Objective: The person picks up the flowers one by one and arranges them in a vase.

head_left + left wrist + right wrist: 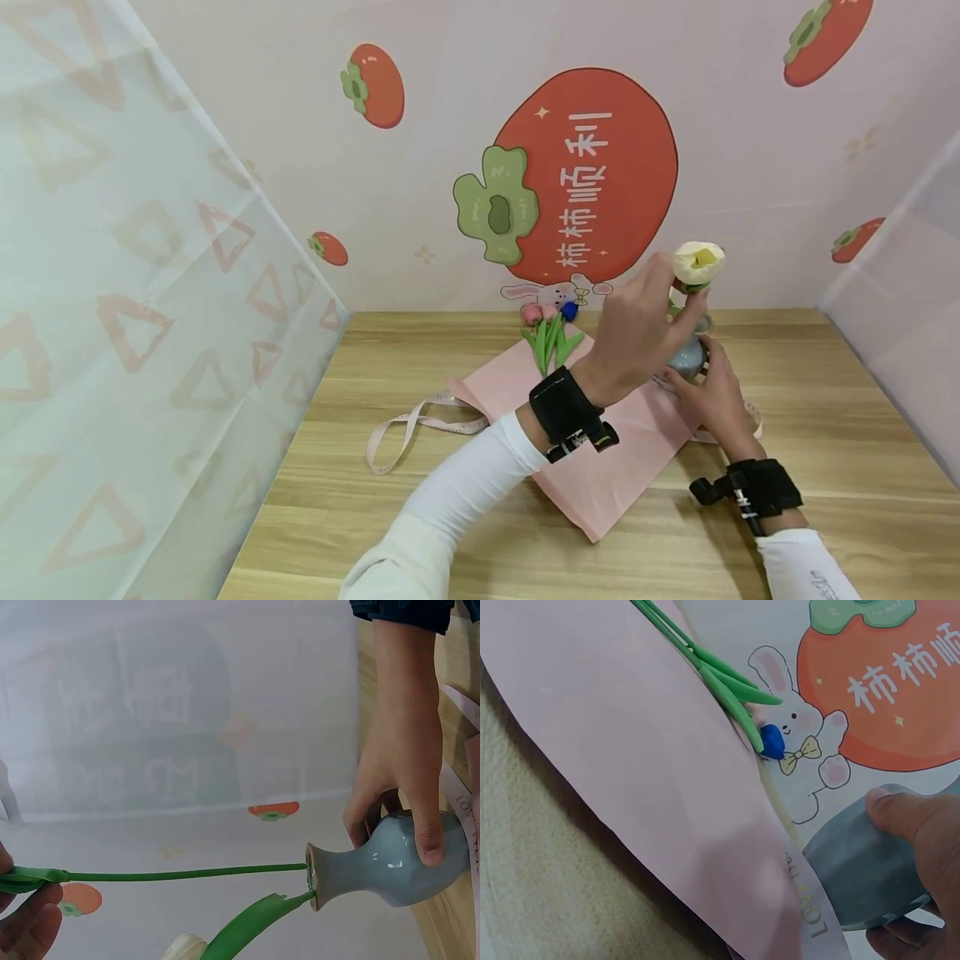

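My left hand (637,321) pinches a white tulip (699,263) just below its bloom. In the left wrist view the tulip's long green stem (187,874) runs to the mouth of a grey-blue ceramic vase (405,862); whether its tip is inside is hard to tell. Beside it, a green leaf (244,924) comes out of the same mouth, with a second white bloom (185,947) partly cut off by the frame. My right hand (716,396) grips the vase's round body, thumb on one side and fingers around the other.
A pink wrapping sheet (600,483) lies on the wooden table (315,500), with pink and blue tulips (551,337) on its far part. A pale lettered ribbon (408,433) loops out on the left and also shows near the vase. A printed backdrop (420,183) stands behind.
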The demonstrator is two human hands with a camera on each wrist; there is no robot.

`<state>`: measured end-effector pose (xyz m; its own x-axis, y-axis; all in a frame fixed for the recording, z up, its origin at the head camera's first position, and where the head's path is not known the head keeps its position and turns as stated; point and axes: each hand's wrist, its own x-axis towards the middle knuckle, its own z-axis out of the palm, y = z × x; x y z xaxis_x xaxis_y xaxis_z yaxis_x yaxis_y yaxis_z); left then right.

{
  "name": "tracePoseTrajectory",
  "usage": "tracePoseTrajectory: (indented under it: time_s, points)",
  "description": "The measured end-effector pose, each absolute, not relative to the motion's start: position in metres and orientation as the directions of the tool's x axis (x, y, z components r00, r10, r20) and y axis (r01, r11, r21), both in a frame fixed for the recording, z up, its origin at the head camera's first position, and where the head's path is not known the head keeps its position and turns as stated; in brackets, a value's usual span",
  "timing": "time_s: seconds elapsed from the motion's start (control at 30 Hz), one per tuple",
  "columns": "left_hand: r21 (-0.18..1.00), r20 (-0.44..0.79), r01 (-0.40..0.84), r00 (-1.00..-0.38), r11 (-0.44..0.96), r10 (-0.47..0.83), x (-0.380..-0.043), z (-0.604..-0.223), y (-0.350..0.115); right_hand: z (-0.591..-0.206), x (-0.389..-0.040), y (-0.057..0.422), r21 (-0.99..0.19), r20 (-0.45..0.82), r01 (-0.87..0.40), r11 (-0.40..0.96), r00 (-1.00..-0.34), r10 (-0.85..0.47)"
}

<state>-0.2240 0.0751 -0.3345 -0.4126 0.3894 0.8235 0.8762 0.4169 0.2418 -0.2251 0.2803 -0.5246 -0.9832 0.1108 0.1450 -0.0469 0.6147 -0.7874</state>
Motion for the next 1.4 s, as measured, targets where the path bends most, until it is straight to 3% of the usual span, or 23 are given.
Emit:
tracePoseTrajectory:
  time_s: [0.73, 1.4]
  points:
    - [0.186, 0.813, 0.849, -0.415, 0.494, 0.408, -0.235, -0.344, 0.098, -0.526, -0.224, 0.280, -0.787, 0.213, -0.112, 0.607, -0.972, 0.096]
    - [0.240, 0.749, 0.808, -0.506, 0.538, 0.427, -0.251, -0.357, 0.110, -0.529, -0.226, 0.280, -0.784, 0.280, -0.170, 0.597, -0.955, 0.096]
